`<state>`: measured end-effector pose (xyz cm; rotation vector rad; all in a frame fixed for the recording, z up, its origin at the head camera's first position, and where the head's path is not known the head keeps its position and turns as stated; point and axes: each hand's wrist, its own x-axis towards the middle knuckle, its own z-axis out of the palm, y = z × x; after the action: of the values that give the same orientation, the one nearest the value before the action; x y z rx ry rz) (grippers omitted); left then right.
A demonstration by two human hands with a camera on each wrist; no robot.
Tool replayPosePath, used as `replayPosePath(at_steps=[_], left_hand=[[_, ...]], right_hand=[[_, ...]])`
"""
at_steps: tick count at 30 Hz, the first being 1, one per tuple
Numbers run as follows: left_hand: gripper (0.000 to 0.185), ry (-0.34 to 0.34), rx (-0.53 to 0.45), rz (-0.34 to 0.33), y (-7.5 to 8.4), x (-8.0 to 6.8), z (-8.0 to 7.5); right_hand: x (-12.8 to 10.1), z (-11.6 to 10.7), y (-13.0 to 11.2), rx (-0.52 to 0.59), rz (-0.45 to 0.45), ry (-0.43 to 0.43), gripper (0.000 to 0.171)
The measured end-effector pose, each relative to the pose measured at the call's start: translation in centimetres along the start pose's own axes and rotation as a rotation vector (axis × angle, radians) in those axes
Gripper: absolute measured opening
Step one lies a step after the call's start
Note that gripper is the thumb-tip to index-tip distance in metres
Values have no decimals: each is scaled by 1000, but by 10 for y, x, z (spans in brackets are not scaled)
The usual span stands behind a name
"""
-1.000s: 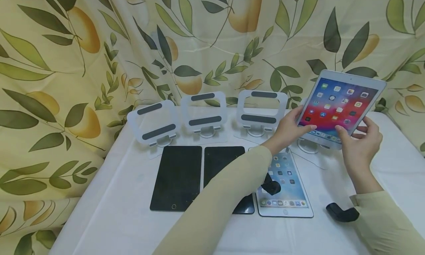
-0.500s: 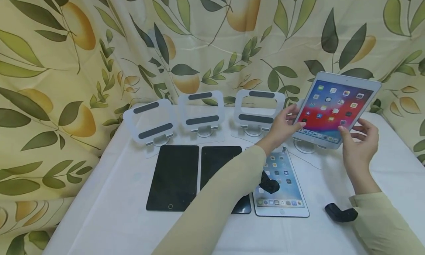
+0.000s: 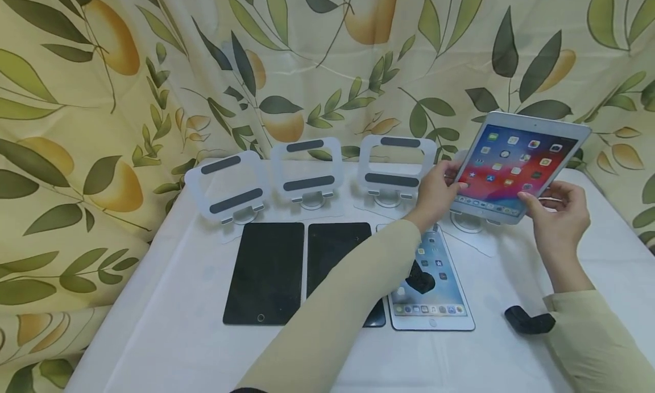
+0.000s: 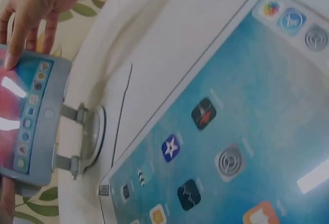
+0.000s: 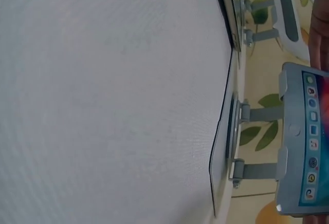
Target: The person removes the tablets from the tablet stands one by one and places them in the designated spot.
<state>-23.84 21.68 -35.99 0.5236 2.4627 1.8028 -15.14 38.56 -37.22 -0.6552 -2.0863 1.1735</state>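
Two hands, our left hand (image 3: 439,195) and right hand (image 3: 562,215), each grip curled around an edge of the lit tablet (image 3: 519,165), hold it tilted on the rightmost stand (image 3: 471,221) so its lip seats.

Both arms reach forward in pale long sleeves, each with a black wrist mount. The left hand (image 3: 435,194) is raised, its fingers (image 3: 449,168) curled in a grip, thumb underneath. The right hand (image 3: 560,211) is lifted just opposite, its thumb (image 3: 529,202) pressed forward and the other fingers loosely bent behind. The two hands face each other, close but apart.
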Motion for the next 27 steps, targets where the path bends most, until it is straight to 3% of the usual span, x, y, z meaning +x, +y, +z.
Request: replayPosePath(at_steps=[4,13,19,27], left_hand=[[27,78,60,24,2,-3,1],[27,118,66,109,2,-17,-8],[29,96,144,114,4,-27,-15],[30,34,204,167,12,-38,-27]], right_hand=[[-3,-1,-4,4,-20,-5,40],[-10,-9,-16,-41,-52,-49,41],[-15,-19,-27,-41,34,-139,35],[-20,-32,-34,-37,11,-231,33]])
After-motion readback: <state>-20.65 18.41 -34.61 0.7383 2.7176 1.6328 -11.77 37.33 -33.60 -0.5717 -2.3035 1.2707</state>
